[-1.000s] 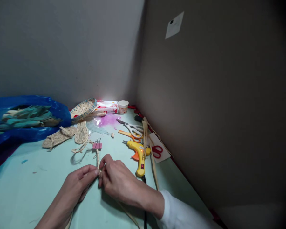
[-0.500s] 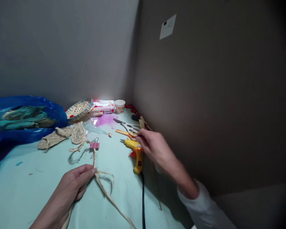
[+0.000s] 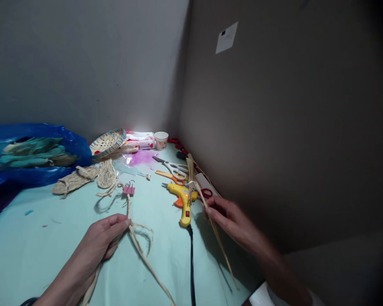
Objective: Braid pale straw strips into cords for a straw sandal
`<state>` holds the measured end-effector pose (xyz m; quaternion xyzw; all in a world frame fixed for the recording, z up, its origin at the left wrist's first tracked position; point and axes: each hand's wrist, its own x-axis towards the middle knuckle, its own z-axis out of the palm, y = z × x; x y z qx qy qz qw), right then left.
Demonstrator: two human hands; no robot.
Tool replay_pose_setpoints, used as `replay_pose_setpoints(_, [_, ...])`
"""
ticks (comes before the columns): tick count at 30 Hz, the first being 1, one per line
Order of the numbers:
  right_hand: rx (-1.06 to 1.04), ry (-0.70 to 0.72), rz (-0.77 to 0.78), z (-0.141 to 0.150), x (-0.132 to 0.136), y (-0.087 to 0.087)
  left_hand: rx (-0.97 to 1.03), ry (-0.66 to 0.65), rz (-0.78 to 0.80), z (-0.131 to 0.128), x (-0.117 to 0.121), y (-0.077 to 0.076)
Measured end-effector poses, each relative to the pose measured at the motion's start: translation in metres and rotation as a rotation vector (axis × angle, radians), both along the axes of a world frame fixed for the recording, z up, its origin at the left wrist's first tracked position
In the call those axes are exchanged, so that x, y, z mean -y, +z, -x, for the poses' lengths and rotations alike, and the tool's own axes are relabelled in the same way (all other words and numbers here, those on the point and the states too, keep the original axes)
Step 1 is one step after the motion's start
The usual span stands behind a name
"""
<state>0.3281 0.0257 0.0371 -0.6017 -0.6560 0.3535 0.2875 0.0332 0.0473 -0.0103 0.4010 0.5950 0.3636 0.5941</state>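
Observation:
My left hand (image 3: 104, 236) pinches a braided straw cord (image 3: 128, 207) where its loose strands fan out toward me. At its far end, a pink binder clip (image 3: 129, 189) grips the cord. Loose strands (image 3: 151, 264) trail from my fingers to the bottom edge, and a thinner one curls off to the right. On the right, my right hand (image 3: 226, 214) is closed on a long dry straw strip (image 3: 217, 236), whose near end hangs over the table. The strip's upper end reaches toward a bunch of straw strips (image 3: 190, 174) lying across a yellow glue gun (image 3: 185, 210).
White-handled scissors (image 3: 175, 169), orange scissors (image 3: 174, 177) and red-handled scissors (image 3: 207, 193) lie around the glue gun, its black cord (image 3: 192, 263) running forward. Behind stand a paper cup (image 3: 161, 140) and a woven basket (image 3: 108, 143). Coiled braids (image 3: 107, 175) and a blue bag (image 3: 79, 151) are left.
My right hand has left the braid beside my left hand, reached over to the straw bunch, and drawn a strip back toward me. My left hand has kept its pinch.

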Motion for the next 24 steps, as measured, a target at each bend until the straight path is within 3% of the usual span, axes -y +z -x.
replay_pose_setpoints(3, [-0.436,0.175,0.251,0.016,0.004,0.010,0.058,-0.001,0.005,0.000,0.000,0.004])
replay_pose_setpoints(6, [-0.632,0.227,0.399,0.035,0.000,0.012,0.086,-0.022,0.006,0.000,0.000,0.008])
replay_pose_setpoints(17, [-0.718,0.341,0.391,0.086,-0.053,0.009,0.087,-0.061,-0.023,0.001,0.000,0.007])
replay_pose_setpoints(24, [-0.723,0.372,0.394,0.104,-0.062,0.006,0.082,-0.088,-0.033,-0.001,0.000,0.016])
